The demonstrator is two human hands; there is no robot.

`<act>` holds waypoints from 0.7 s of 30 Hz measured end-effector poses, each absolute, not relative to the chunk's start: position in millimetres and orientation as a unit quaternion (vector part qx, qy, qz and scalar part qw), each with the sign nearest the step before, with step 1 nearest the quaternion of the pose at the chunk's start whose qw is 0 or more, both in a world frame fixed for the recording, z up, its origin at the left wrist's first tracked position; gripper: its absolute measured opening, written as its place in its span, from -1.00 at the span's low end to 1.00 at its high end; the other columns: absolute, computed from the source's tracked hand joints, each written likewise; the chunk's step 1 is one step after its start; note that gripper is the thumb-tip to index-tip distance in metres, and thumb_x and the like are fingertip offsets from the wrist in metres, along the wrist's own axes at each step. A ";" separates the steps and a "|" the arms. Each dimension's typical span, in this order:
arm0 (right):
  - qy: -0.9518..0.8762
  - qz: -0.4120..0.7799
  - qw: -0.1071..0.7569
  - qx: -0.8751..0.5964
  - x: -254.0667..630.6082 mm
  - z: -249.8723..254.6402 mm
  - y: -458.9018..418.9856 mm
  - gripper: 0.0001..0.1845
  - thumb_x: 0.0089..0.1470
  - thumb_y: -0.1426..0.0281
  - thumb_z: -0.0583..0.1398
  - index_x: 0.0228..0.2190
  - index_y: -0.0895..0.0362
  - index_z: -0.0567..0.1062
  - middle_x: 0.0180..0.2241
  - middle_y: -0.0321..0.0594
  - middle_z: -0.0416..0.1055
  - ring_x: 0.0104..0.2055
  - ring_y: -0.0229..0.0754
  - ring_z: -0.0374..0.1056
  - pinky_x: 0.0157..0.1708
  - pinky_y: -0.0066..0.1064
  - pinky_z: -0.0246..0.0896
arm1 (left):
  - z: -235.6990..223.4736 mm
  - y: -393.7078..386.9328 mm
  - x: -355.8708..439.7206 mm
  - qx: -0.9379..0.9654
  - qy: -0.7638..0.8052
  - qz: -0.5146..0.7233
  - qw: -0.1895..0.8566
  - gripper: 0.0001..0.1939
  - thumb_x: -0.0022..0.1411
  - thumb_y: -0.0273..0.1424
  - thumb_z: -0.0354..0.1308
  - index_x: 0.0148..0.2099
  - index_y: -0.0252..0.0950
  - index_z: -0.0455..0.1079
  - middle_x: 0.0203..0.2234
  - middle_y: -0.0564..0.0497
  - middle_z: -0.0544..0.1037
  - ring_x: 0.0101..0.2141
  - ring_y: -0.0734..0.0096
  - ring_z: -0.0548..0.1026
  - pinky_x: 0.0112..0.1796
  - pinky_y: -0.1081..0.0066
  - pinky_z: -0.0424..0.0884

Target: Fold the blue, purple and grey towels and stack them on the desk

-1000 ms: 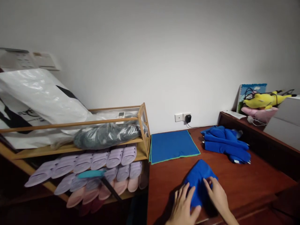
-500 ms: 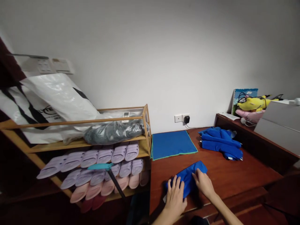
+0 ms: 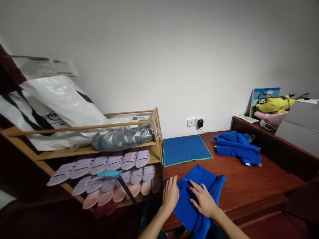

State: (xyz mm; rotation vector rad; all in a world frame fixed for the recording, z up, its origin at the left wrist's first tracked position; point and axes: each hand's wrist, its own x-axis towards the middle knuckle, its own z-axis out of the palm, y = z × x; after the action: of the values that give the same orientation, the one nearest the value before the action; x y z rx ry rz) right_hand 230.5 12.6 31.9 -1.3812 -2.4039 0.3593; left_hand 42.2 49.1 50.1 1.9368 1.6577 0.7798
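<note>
A blue cloth [image 3: 199,192] lies spread on the front of the dark wooden table [image 3: 249,186], its near end hanging over the edge. My left hand [image 3: 170,194] rests flat at the cloth's left edge with the fingers stretched out. My right hand [image 3: 203,199] lies open on top of the cloth, fingers spread and pointing left. A folded blue cloth with a green border [image 3: 185,149] sits flat at the back of the table by the wall. A pile of crumpled blue cloths [image 3: 238,147] lies at the back right.
A wooden shoe rack [image 3: 152,132] with several lilac and pink slippers [image 3: 117,164] stands left of the table, with plastic bags [image 3: 62,106] on top. A wall socket with a plug [image 3: 199,123] is behind the table. A raised shelf at the right holds a yellow plush toy [image 3: 276,104].
The bundled cloth has been opened out and now lies wider and flatter, reaching over the table's front edge. Both hands shifted left and went from gripping it to lying flat on it.
</note>
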 end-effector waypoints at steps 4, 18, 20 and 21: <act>-0.848 0.134 0.167 -0.486 236.6 29.6 13.1 -0.47 0.13 0.27 -0.01 0.12 0.10 0.24 0.25 -0.01 0.05 0.27 -0.04 -0.04 0.21 0.01 -0.17 | 53.8 35.1 64.9 0.864 0.446 0.200 0.122 -0.47 0.16 -0.60 -0.13 0.17 -0.23 0.23 0.16 -0.06 0.31 0.17 0.29 0.20 0.15 0.25 0.12; -0.777 0.062 0.029 -0.625 421.0 17.7 11.1 -0.39 -0.01 0.44 -0.03 0.09 -0.08 0.33 0.30 -0.19 -0.13 0.34 -0.01 -0.24 0.18 0.12 -0.26 | 19.8 -5.0 57.5 0.840 0.526 0.068 0.118 -0.39 0.29 -0.10 -0.17 0.34 -0.14 -0.04 0.30 -0.03 0.02 0.26 0.04 0.00 0.14 -0.08 0.04; -0.746 0.067 0.015 -0.663 427.2 18.4 19.8 -0.39 -0.08 0.48 -0.01 0.04 -0.06 0.39 0.28 -0.13 -0.04 0.31 0.01 -0.11 0.15 0.11 -0.16 | 27.0 -8.5 52.7 0.821 0.559 0.034 0.109 -0.37 0.27 -0.14 -0.14 0.33 -0.21 -0.01 0.29 -0.08 0.05 0.24 -0.04 0.03 0.11 -0.13 0.07; -0.729 0.078 0.010 -0.680 428.0 18.1 22.7 -0.37 -0.10 0.49 -0.01 0.03 -0.06 0.40 0.27 -0.12 0.00 0.28 0.03 -0.03 0.11 0.11 -0.09 | 32.5 -7.3 48.9 0.814 0.572 0.021 0.101 -0.38 0.26 -0.16 -0.14 0.32 -0.24 0.03 0.28 -0.11 0.07 0.23 -0.07 0.07 0.10 -0.13 0.09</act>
State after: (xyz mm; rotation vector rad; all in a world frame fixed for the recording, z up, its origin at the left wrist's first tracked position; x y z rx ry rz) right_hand 428.0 22.7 18.1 -2.1236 -2.2749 0.2438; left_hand 48.9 -7.3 32.5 2.4043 1.6903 0.0612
